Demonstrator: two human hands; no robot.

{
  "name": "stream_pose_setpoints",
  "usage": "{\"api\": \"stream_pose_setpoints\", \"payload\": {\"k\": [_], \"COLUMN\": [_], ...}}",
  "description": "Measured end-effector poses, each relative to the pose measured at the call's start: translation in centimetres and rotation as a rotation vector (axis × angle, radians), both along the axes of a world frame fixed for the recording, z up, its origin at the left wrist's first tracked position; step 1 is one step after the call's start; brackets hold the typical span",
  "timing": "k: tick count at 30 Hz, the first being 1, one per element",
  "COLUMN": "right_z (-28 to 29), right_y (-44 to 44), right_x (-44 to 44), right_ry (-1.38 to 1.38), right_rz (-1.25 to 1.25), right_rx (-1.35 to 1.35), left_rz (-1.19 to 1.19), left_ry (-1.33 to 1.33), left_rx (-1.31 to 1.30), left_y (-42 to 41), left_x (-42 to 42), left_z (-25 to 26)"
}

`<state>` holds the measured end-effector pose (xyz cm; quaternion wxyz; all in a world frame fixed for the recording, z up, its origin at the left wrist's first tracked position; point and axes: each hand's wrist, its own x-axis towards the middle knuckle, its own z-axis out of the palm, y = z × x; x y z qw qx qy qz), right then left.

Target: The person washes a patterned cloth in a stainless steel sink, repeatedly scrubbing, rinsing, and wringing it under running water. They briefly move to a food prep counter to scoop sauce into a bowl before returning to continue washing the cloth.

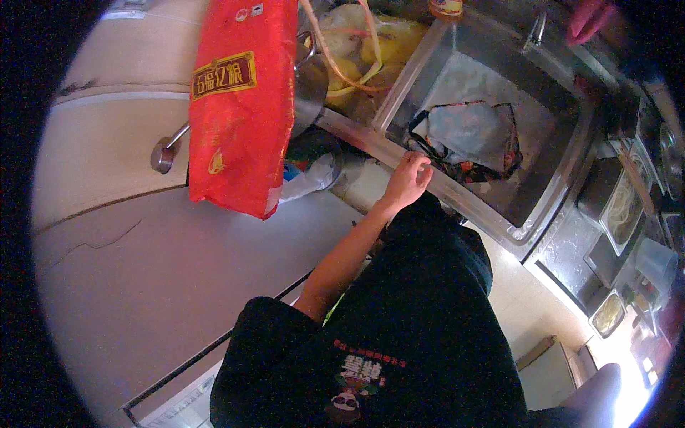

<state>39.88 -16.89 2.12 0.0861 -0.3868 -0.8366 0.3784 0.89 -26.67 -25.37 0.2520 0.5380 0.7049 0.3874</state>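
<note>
My left hand [411, 179] is over the front rim of the stainless-steel sink [471, 206], its fingers loosely curled and a gap left at the thumb. I see nothing held in it. Just beyond the fingertips, a bundled grey cloth [465, 128] with dark, red-patterned edges lies in the basin. A black strap of this bundle runs close to the fingers; whether they touch it cannot be told. My right hand is out of view.
A tall red sack [241, 117] with printing stands at left, beside a grey tabletop [176, 257]. A ladle [163, 155] sticks out behind it. A hose [332, 64] loops over yellow plastic [396, 45]. Metal food trays [623, 214] and a clear plastic container [657, 262] sit at right.
</note>
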Motion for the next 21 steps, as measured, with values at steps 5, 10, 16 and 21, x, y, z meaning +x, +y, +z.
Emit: {"api": "stream_pose_setpoints", "payload": {"k": [5,10,16,21], "right_z": [-0.2,-0.4,-0.6,-1.0], "right_y": [0.0,0.4,0.9,1.8], "right_x": [-0.6,-1.2,-1.9,-3.0], "right_ry": [-0.006,-0.011,-0.015,-0.020], "right_rz": [0.005,-0.002,-0.009,-0.019], "right_rx": [-0.007,-0.015,-0.027,-0.036], "left_rz": [0.008,0.004,0.021,0.017], "left_ry": [-0.014,0.036,-0.025,-0.048], "left_rx": [0.051,0.019,-0.091,-0.110], "left_y": [-0.2,0.0,0.3,1.2], "left_x": [-0.3,-0.7,-1.0,-1.8], "left_z": [-1.6,-0.9,-0.4,-1.1]}}
